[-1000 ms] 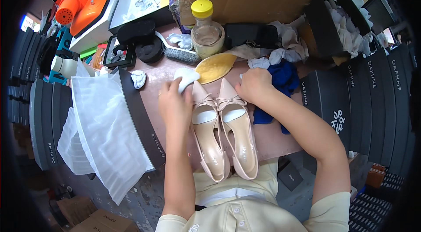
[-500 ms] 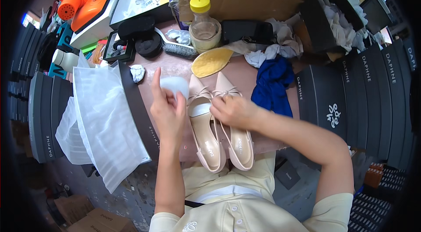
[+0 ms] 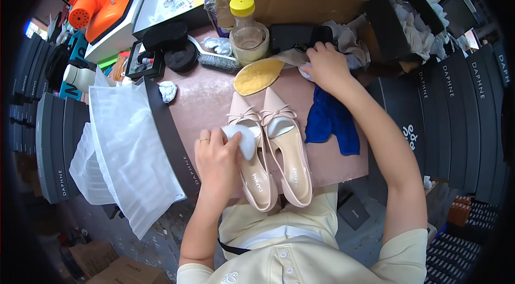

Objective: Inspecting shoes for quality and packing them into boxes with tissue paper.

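Note:
A pair of pale pink pointed pumps with bows, the left shoe (image 3: 259,179) and the right shoe (image 3: 293,176), lies side by side with toes pointing away from me. White padding (image 3: 280,127) shows inside the right shoe's toe. My left hand (image 3: 217,158) pinches a white foam pad (image 3: 242,140) over the opening of the left shoe. At the back right, my right hand (image 3: 327,67) has its fingers curled down on a whitish cloth (image 3: 305,72), partly hidden under it. A blue cloth (image 3: 333,126) lies just nearer than that hand.
A yellow pad (image 3: 259,77), a brush (image 3: 219,62) and a yellow-capped bottle in a cup (image 3: 249,42) stand beyond the shoes. Dark shoe boxes (image 3: 450,123) line the right side. White tissue (image 3: 134,150) hangs from an open box at left.
My right hand has left the right shoe and moved to the cloths at the back right. My left hand has lowered the foam pad toward the left shoe. The blue cloth has shifted.

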A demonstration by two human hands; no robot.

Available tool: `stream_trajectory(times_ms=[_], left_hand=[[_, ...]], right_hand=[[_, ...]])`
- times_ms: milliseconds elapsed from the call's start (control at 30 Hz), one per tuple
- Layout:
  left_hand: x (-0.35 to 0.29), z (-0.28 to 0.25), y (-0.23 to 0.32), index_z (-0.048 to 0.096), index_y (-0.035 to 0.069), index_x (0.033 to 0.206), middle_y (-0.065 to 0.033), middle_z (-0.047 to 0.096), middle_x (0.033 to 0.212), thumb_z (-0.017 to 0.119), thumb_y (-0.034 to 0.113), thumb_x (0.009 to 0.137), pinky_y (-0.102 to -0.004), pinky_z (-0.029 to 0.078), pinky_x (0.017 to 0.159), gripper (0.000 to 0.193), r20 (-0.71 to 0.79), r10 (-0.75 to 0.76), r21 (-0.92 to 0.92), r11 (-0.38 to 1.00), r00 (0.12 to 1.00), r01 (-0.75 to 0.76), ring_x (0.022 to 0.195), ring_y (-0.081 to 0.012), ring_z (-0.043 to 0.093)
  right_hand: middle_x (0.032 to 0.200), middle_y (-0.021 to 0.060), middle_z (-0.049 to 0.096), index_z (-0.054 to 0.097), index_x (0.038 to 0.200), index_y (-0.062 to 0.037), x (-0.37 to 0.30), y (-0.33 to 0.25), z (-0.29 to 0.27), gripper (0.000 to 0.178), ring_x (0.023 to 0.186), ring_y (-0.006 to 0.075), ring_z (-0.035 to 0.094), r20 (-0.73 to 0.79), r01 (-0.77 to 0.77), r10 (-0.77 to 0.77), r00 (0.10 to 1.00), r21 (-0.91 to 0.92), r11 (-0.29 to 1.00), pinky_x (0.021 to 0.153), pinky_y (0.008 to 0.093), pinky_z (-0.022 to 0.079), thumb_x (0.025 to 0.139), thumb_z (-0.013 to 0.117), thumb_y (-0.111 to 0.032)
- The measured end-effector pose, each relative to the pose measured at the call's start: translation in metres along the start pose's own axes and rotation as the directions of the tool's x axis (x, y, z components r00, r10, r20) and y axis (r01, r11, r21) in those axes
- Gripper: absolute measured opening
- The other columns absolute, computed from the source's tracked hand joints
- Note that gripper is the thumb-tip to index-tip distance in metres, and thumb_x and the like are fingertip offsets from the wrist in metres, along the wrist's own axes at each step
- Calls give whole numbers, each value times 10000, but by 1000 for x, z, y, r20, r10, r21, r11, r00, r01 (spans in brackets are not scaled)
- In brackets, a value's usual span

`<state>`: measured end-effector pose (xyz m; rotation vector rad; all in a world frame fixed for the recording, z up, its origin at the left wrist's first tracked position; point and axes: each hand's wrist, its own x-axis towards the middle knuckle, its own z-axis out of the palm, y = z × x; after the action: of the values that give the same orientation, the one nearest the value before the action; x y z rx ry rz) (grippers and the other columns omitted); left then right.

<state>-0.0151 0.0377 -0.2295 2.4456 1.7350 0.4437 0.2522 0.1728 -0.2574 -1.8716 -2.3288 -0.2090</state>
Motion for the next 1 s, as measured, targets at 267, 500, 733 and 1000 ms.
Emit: stream_trajectory(times_ms=[267, 500, 733, 1000], left_hand=[[10, 10, 5, 639, 87, 1046, -65, 510, 829, 588, -2, 650, -319, 475, 547, 409, 87, 115, 136, 983, 990, -126, 727, -222, 587], [25, 26, -7, 620, 84, 1115, -110, 522, 924, 628, 6, 676, -361, 501, 638, 446, 102, 148, 4, 989, 984, -149, 727, -249, 607], [22, 21, -19, 626, 56, 1099, -154, 543, 1055, 699, 118, 746, -391, 459, 805, 366, 117, 60, -383, 924, 991, -11, 961, -309, 543], [21, 53, -32, 621, 99, 1171, -161, 458, 1293, 737, 58, 700, -366, 434, 925, 487, 8, -39, -672, 740, 999, 34, 1085, -289, 529]], right_hand=[[923, 122, 522, 513, 993, -83, -39, -25, -48, 389, 827, 296, 609, -13, 238, -254, 967, 395, 887, 684, 397, 516, 649, 692, -104], [839, 87, 513, 509, 907, -70, -74, -78, -30, 193, 758, 237, 605, 123, 579, -643, 756, 333, 744, 583, 337, 510, 733, 581, -114], [842, 78, 516, 527, 844, -65, -83, -77, -22, 127, 833, 229, 580, -38, 620, -628, 777, 221, 753, 649, 370, 494, 735, 559, -121], [947, 142, 551, 457, 1020, -71, -59, -62, -8, 450, 885, 332, 585, 244, 26, -180, 953, 523, 852, 722, 420, 470, 687, 734, -193]])
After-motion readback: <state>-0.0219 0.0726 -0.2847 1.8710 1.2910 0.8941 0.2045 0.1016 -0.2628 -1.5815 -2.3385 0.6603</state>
